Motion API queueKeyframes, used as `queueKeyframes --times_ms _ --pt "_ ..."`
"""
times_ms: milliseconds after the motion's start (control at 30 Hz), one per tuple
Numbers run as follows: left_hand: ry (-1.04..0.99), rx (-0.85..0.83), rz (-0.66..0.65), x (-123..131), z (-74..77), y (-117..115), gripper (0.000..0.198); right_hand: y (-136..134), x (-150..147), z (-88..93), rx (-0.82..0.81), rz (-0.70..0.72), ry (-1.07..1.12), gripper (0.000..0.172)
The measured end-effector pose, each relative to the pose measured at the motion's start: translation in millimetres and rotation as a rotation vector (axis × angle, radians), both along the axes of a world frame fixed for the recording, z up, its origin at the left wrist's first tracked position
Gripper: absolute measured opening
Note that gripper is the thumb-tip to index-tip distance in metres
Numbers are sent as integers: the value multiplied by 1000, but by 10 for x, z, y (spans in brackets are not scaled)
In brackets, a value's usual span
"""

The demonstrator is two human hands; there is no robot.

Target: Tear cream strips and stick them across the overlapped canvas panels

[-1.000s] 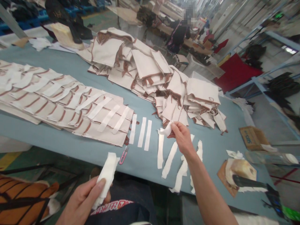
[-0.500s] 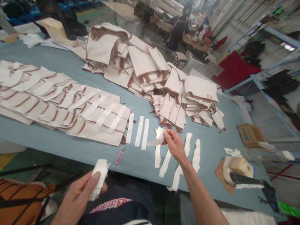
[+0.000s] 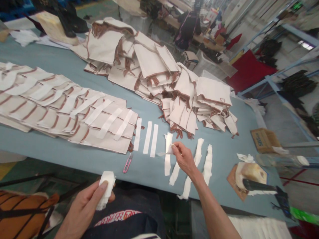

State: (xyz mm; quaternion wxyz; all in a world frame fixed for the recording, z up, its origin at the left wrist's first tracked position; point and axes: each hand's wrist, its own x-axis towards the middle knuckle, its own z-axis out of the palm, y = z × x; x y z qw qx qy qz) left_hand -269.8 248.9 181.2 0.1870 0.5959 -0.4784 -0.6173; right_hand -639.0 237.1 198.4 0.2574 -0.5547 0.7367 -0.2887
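Observation:
My left hand (image 3: 92, 196) grips a small stack of white fabric strips (image 3: 106, 187) in front of the table edge. Above the table, my right hand (image 3: 183, 156) pinches the end of a single white strip (image 3: 163, 153), which hangs off to the left. Beneath it lies another white strip (image 3: 167, 166) on the blue-green table (image 3: 149, 174). Three flat strips (image 3: 147, 137) are laid side by side to the left. Several ragged-edged strips (image 3: 207, 162) lie around and to the right of my right hand. Pink thread snips (image 3: 128, 164) rest near the front edge.
Overlapping beige fabric pieces with brown edging (image 3: 99, 131) cover the left of the table, with white strips across them. A heap of similar pieces (image 3: 149, 63) lies behind. At right are a cardboard box (image 3: 265, 142), a plastic bottle (image 3: 281, 160) and a tape dispenser (image 3: 259, 186).
My right hand has lowered slightly, and the strip in its fingers has turned and shows less of its face. My left hand keeps the stack at nearly the same place. The view has shifted a little.

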Motion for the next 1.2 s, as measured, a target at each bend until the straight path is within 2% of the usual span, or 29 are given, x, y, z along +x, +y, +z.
queueKeyframes --times_ms 133,333,467,600,700,867,1000,1133,1200 --pt "-5 -20 35 -11 72 -4 64 99 -13 -49 -18 -20 4 34" --pt "29 2 -28 23 18 -18 64 205 9 -77 -41 -46 6 36" --pt "44 11 12 4 87 -16 64 374 121 -178 -14 -31 -1 37" --pt "51 16 -3 16 155 -21 65 601 280 -349 30 -15 12 35" --pt "49 7 -19 87 125 -34 63 766 432 -523 52 -4 40 32" --pt "69 -15 -120 260 47 -63 63 992 715 -946 62 -30 112 33" --pt "82 0 -79 376 88 -74 61 1122 886 -1253 46 -19 176 34" --pt "163 48 -52 498 84 -80 60 1223 993 -1340 2 30 180 22" --pt "211 80 -22 552 58 -87 58 1270 1018 -1338 -19 47 151 23"
